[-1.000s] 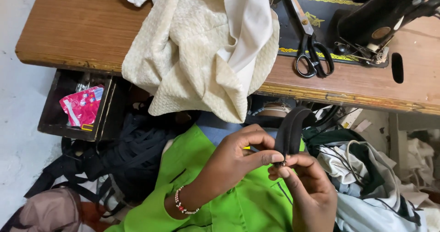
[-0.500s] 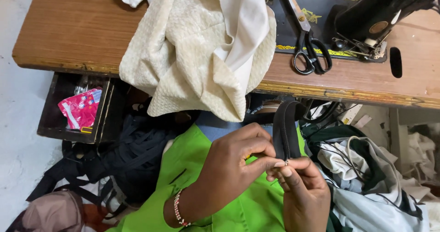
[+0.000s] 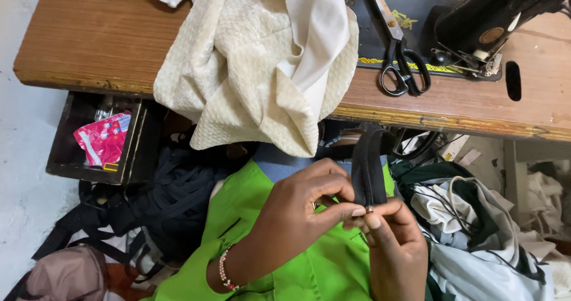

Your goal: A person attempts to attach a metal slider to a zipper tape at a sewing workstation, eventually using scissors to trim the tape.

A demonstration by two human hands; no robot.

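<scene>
My left hand, with a bead bracelet at the wrist, and my right hand meet over my lap on bright green cloth. Both pinch the lower end of a black zipper strip that rises and curls up under the table edge. A small metal piece shows at the tip, between my fingertips. Cream textured fabric hangs over the wooden table's front edge, just above my hands.
Black-handled scissors lie on the black sewing machine base. The wooden table has an open drawer holding a pink packet. Black straps pile at left, mixed white and green cloth at right.
The view has drifted slightly. My hands stay pinched on the zipper end, fingers shifting a little along it.
</scene>
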